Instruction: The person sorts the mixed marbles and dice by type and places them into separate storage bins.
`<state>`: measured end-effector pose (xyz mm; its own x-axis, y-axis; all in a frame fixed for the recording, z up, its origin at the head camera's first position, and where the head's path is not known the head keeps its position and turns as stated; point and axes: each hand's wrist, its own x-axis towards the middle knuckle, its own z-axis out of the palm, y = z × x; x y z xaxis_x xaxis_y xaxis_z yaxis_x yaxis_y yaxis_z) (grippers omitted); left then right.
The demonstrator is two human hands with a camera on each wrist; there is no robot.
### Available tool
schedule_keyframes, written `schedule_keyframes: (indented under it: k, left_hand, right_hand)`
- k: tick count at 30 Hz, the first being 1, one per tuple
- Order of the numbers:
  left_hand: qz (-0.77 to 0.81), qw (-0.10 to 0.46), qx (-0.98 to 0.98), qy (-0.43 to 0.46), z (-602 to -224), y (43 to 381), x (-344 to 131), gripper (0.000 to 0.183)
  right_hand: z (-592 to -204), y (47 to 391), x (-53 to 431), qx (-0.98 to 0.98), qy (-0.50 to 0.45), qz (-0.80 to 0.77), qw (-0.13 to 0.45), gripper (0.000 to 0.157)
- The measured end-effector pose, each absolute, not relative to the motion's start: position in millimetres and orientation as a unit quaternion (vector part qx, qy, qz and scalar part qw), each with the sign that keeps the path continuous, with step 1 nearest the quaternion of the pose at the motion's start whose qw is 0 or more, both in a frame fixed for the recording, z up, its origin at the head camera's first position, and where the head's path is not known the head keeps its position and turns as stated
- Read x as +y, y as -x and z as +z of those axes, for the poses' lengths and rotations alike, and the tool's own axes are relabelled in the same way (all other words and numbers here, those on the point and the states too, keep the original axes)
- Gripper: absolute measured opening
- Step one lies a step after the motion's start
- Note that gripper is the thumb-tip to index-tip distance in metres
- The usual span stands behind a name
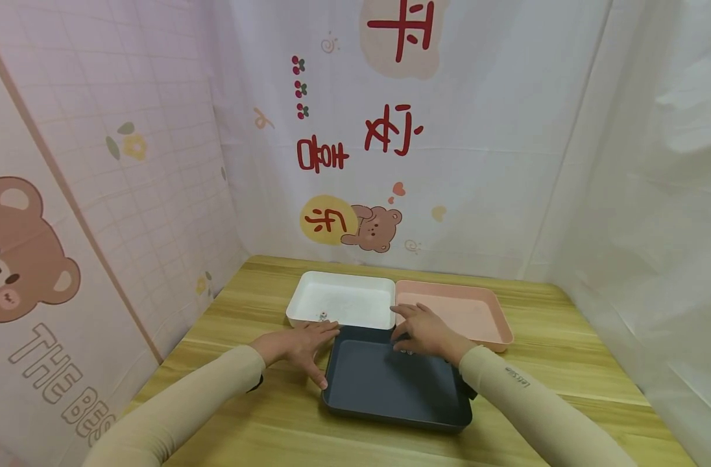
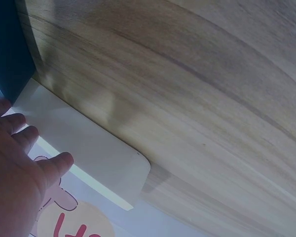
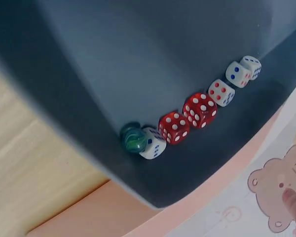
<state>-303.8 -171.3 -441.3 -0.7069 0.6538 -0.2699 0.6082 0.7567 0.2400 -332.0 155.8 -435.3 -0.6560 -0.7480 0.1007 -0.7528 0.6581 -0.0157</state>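
Observation:
A dark blue-grey tray [image 1: 390, 389] lies on the table at the front. Along its far inner edge, the right wrist view shows two red dice [image 3: 200, 109], several white dice [image 3: 238, 74] and a green marble [image 3: 133, 138] in one row. My right hand [image 1: 422, 331] hovers over that far side with bent fingers, holding nothing visible. My left hand [image 1: 300, 347] is spread at the dark tray's left side, thumb close to the rim. Its fingertips overlap the white tray's near edge in the head view.
Behind the dark tray stand a white tray [image 1: 355, 297], with small items at its near left, and a pink tray [image 1: 449, 306] to its right. The wooden table [image 1: 262, 421] meets a printed cloth wall [image 1: 478, 162] at the back, with more cloth on both sides.

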Motion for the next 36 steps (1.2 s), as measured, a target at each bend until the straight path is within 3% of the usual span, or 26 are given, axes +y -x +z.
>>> schedule_keyframes:
  k: [15,24,36]
  left_hand:
    - [0.066,0.174,0.920,-0.344,-442,304,-172,0.117]
    - [0.069,0.169,0.921,-0.345,-442,304,-172,0.118]
    - [0.068,0.167,0.920,-0.348,-443,303,-172,0.117]
  right_hand:
    - [-431,342,171,-0.917,-0.387,0.060,0.073,0.017]
    - [-430,347,186,-0.942,-0.312,0.099,0.078,0.017]
    - [-434,356,218,-0.966,-0.175,0.189,0.011,0.023]
